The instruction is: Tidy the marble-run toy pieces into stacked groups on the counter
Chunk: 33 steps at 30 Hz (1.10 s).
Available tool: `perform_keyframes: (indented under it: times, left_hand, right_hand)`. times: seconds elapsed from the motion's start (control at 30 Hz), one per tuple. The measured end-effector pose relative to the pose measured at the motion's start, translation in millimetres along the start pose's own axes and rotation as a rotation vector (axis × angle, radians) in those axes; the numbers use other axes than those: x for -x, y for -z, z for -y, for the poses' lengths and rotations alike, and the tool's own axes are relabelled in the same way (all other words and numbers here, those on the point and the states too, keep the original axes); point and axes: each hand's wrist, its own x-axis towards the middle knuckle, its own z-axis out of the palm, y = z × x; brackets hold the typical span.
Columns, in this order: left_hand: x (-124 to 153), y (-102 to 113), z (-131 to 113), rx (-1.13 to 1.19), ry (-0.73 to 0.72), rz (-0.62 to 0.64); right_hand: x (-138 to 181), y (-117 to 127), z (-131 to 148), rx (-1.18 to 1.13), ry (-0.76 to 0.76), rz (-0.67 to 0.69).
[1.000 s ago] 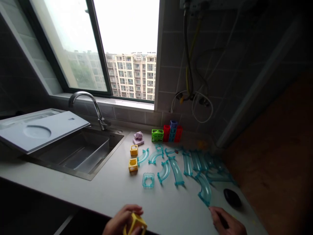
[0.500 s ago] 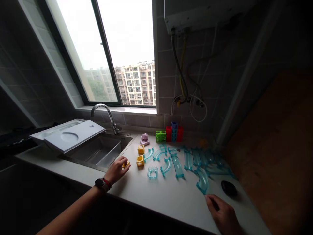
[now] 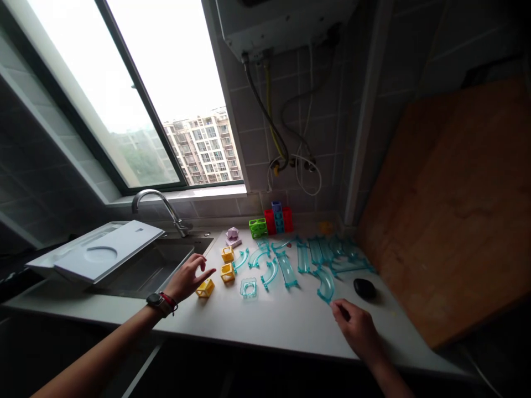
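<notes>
My left hand (image 3: 187, 279) is open, its thumb and index finger spread apart. Just below it, a yellow cube frame (image 3: 205, 288) sits on the counter, partly covered by the hand. Two more, a yellow cube (image 3: 227, 273) and one behind it (image 3: 227, 254), stand close by. On the right, my right hand (image 3: 354, 326) has thumb and index finger pinched at the near end of a curved teal track piece (image 3: 326, 284), which lies on the counter. A clear teal square plate with a round hole (image 3: 249, 288) lies between the hands.
Several teal track pieces (image 3: 287, 270) spread across the counter (image 3: 249, 326). Behind them stand green blocks (image 3: 258, 228), red blocks (image 3: 286, 219) and pink pieces (image 3: 233, 234). A black rounded object (image 3: 364, 288) lies right. White packaging (image 3: 116, 251) partly covers the sink (image 3: 145, 276).
My left hand has let go of the nearest yellow cube and its fingers have opened. The view has turned to the right. My right hand stays pinched at the curved track's end.
</notes>
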Motion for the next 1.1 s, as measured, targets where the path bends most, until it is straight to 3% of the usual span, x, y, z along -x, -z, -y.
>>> perform_keyframes:
  times: [0.1,0.2,0.4,0.53,0.73,1.1]
  left_hand:
    - [-44.1,12.6,-23.0,-0.007,-0.117,0.084]
    - [-100.3,5.0,-45.9,-0.029,-0.171,0.142]
    - [-211.5,-53.6,-71.0,-0.153,-0.135,0.198]
    - [-261.8,-89.0,-69.0,-0.241,-0.129,0.265]
    - [-296.5,-119.9,-55.9,-0.326,-0.149,0.341]
    - [-304.0,-154.6,-43.4,-0.348,-0.152,0.403]
  right_hand:
    - [0.1,2.0,2.9,-0.012,-0.015,-0.032]
    - [-3.0,1.9,8.1,-0.007,-0.027,-0.048]
    - [-6.3,1.5,13.9,-0.030,-0.032,-0.074]
    - [0.4,9.6,15.3,-0.094,-0.032,-0.064]
    - [1.1,10.2,17.7,-0.127,-0.047,-0.069]
    - [0.4,7.4,-4.0,-0.213,-0.133,-0.148]
